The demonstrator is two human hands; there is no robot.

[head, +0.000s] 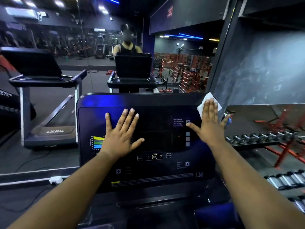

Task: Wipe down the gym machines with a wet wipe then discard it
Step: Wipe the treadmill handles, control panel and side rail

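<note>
1. Left hand (121, 134): fingers spread, palm flat on the treadmill console (148, 164), holding nothing; looks like a brace.
2. Right hand (210, 123): fingers straight, pressing the wet wipe (208, 100) flat onto the console's upper right corner.
3. Wipe sits under and just beyond the right fingertips, near the panel's right edge.
4. Key relation: unwiped dark screen lies to the left of the wipe, between the two hands. The right hand is nearer; a leftward sweep across the panel seems likely.
</note>
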